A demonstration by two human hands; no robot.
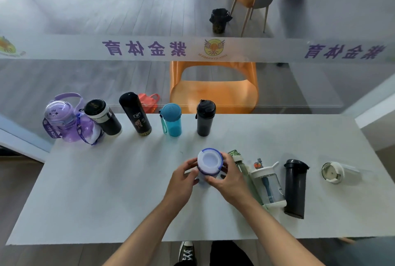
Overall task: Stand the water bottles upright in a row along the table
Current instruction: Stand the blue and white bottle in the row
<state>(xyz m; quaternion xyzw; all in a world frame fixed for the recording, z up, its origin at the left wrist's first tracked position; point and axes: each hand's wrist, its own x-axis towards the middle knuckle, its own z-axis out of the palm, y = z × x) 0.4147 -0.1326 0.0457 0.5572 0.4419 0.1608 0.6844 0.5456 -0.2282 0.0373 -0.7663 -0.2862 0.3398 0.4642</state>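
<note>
Both hands hold a white bottle with a blue-rimmed lid (pixel 210 162) upright over the middle of the table (pixel 106 191); my left hand (pixel 183 177) grips its left side and my right hand (pixel 226 177) its right side. Along the far edge several bottles stand in a row: a purple jug (pixel 64 122), a black-and-silver flask (pixel 102 118), a tall black flask (pixel 135 114), a teal bottle (pixel 172 119) and a dark grey bottle (pixel 205 118). To the right lie a green bottle (pixel 243 165), a clear white-capped bottle (pixel 268 184), a black tumbler (pixel 296 186) and a clear white-lidded bottle (pixel 337 172).
A glass partition with a printed band (pixel 149 48) stands just behind the table's far edge. An orange chair (pixel 213 88) and a red bag (pixel 149 100) sit beyond it. My shoe (pixel 187 253) shows below the near edge.
</note>
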